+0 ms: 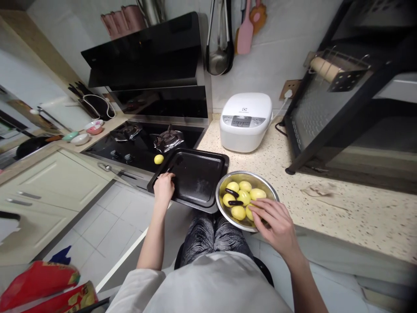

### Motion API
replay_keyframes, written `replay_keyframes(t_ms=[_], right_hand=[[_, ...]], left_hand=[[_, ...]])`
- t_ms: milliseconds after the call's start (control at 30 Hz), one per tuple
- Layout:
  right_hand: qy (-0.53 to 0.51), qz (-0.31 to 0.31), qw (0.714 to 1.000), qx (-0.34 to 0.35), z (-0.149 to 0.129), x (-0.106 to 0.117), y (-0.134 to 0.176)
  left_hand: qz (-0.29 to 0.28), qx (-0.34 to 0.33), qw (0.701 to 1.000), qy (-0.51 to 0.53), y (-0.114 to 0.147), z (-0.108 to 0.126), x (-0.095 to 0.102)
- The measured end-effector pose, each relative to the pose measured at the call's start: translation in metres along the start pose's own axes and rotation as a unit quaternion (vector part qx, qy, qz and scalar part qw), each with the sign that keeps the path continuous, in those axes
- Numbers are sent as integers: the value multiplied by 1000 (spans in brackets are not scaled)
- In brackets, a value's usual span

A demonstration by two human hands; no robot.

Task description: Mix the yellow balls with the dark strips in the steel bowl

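Note:
My right hand (276, 224) reaches over the right side of a steel bowl (275, 188), its fingers and thumb about a yellow, smooth oval that looks like a peeled potato (249, 213). Several similar peeled potatoes (238, 212) lie in the bowl, with two dark, elongated pieces (235, 203) on top. To the left, a black baking tray (198, 178) straddles the cooktop edge and counter. My left hand (164, 188) is closed at the tray's left side; something dark shows by the fingertips, but its kind is unclear. One yellow oval (159, 159) sits on the cooktop beyond that hand.
A white rice cooker (246, 124) stands behind the bowl. The black cooktop (143, 143) has two burners, with a range hood (146, 52) above. A dark metal rack (325, 108) occupies the right. Small bowls (80, 139) stand far left; red packages (42, 282) lie lower left.

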State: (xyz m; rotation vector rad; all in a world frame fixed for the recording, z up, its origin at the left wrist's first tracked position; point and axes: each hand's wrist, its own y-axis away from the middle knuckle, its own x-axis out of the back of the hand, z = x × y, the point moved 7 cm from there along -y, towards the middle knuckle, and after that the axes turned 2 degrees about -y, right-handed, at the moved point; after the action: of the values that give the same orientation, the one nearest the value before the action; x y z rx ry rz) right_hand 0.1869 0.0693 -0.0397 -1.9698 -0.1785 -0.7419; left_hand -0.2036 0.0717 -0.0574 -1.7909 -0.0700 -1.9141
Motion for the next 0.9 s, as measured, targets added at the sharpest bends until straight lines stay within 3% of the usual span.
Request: replay_keyframes(t_ms=[133,300,433,667,767,900], right_hand=[[-3,-2,1000,-4,0,1,0],[-3,4,1000,-12,-3,3,-2],[-19,2,999,-34,-6,0,-5],[-92,5,992,-82,-14,-9,-8],[-102,-4,992,-80,-20,-12,-8],[-97,7,992,-83,-22,-11,-8]], left_hand=[[-8,22,1000,-15,-4,-4,-4],[14,-4,1000,20,-7,4,3],[48,-101,982,153,14,53,19],[27,-297,892,340,90,170,37],[39,-325,873,360,108,193,37],[55,-329,874,354,114,201,36]])
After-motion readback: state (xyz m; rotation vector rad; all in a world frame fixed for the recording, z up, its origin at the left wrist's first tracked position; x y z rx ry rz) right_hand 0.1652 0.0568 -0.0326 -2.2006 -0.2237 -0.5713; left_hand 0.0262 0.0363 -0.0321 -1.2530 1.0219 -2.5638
